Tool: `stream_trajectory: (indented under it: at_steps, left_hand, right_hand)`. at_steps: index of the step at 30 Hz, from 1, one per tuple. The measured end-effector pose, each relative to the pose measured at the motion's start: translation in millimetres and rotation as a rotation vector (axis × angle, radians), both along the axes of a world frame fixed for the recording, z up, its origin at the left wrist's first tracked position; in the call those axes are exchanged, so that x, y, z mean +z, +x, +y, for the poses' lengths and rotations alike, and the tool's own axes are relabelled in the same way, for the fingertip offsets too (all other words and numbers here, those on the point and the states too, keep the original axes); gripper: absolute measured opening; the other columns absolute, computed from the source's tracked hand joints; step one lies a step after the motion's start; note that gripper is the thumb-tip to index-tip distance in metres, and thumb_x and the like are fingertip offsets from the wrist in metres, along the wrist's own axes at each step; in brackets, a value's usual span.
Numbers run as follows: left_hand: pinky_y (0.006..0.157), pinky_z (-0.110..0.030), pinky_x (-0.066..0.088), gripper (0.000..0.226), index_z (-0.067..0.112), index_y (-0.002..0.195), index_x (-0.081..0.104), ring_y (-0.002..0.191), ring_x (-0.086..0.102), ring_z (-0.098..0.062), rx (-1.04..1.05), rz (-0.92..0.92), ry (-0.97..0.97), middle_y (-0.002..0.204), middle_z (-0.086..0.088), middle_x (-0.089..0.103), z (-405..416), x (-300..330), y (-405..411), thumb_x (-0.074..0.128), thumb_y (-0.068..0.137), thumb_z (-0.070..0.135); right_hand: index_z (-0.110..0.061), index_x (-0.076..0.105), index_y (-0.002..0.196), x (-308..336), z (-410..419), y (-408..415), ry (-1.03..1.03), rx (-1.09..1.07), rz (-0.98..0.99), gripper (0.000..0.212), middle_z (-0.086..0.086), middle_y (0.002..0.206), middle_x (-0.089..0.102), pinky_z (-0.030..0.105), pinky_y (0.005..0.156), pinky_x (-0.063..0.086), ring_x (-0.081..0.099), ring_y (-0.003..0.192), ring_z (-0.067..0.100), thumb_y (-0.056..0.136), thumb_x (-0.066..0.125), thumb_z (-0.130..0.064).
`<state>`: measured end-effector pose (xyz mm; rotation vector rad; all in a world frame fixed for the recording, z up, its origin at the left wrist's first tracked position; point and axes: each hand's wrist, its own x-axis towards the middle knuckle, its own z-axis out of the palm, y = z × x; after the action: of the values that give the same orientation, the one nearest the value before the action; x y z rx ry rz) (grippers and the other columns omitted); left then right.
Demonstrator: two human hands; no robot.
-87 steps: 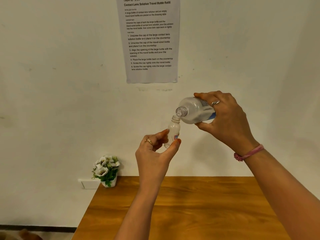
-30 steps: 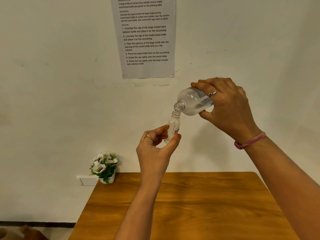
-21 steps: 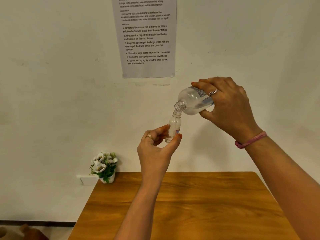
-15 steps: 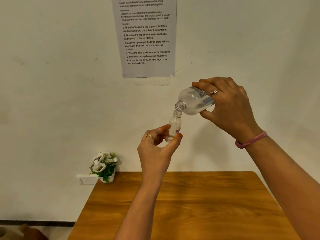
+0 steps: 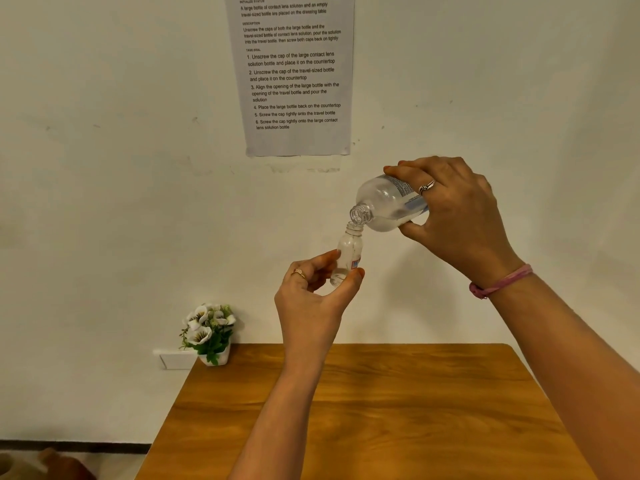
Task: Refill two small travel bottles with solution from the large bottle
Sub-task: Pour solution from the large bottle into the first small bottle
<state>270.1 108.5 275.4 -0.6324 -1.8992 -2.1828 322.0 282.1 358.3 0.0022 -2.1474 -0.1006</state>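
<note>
Pour underway | your right hand [image 5: 453, 216] grips tilted large bottle [image 5: 388, 206] | left hand [image 5: 311, 299] pinches uncapped travel bottle [image 5: 348, 254] | little filled; second bottle unseen

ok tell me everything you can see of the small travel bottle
The small travel bottle is clear plastic, uncapped, with a threaded neck and a red and blue label. It stands about upright in mid-air above the table, pinched by the left hand. The large bottle, tilted in the right hand, has its mouth at its opening.
</note>
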Motion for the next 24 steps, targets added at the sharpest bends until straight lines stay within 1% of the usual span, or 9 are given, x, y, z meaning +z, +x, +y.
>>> stream_trajectory:
  at_steps: [6, 13, 20, 24]
  left_hand:
    - [0.074, -0.015, 0.052, 0.031, 0.039, 0.089, 0.066, 0.088, 0.066, -0.002, 0.003, -0.007, -0.004, 0.096, 0.007, 0.07, 0.2, -0.6, -0.3, 0.084, 0.067, 0.026]
    - [0.075, -0.016, 0.052, 0.031, 0.039, 0.089, 0.066, 0.088, 0.066, -0.001, 0.001, -0.013, -0.002, 0.096, 0.008, 0.07, 0.8, -1.3, 0.0, 0.083, 0.067, 0.026]
    - [0.078, -0.021, 0.054, 0.032, 0.038, 0.091, 0.067, 0.088, 0.066, -0.002, 0.007, -0.014, 0.0, 0.097, 0.007, 0.07, 1.2, -2.9, -1.6, 0.084, 0.067, 0.025]
    - [0.074, -0.016, 0.053, 0.032, 0.037, 0.091, 0.066, 0.088, 0.066, 0.0, 0.006, -0.016, 0.0, 0.097, 0.008, 0.07, 1.2, -2.7, -1.6, 0.083, 0.067, 0.026]
  right_hand:
    - [-0.015, 0.058, 0.125, -0.5, 1.0, 0.0, -0.003, -0.005, -0.005, 0.06, 0.011, 0.121, 0.062, 0.047, 0.083, 0.045, 0.054, 0.112, 0.034, 0.07, 0.079, -0.019]
    - [-0.014, 0.058, 0.124, -0.8, 2.3, -0.1, 0.003, 0.001, 0.007, 0.059, 0.011, 0.119, 0.062, 0.048, 0.082, 0.046, 0.055, 0.111, 0.035, 0.069, 0.08, -0.019]
    - [-0.015, 0.058, 0.125, -2.4, 3.1, -1.5, 0.004, -0.003, 0.005, 0.06, 0.01, 0.119, 0.062, 0.047, 0.081, 0.046, 0.055, 0.111, 0.034, 0.069, 0.08, -0.019]
    - [-0.015, 0.058, 0.125, -2.5, 3.9, -2.0, 0.002, -0.003, 0.001, 0.06, 0.011, 0.12, 0.062, 0.048, 0.081, 0.046, 0.055, 0.111, 0.034, 0.069, 0.08, -0.02]
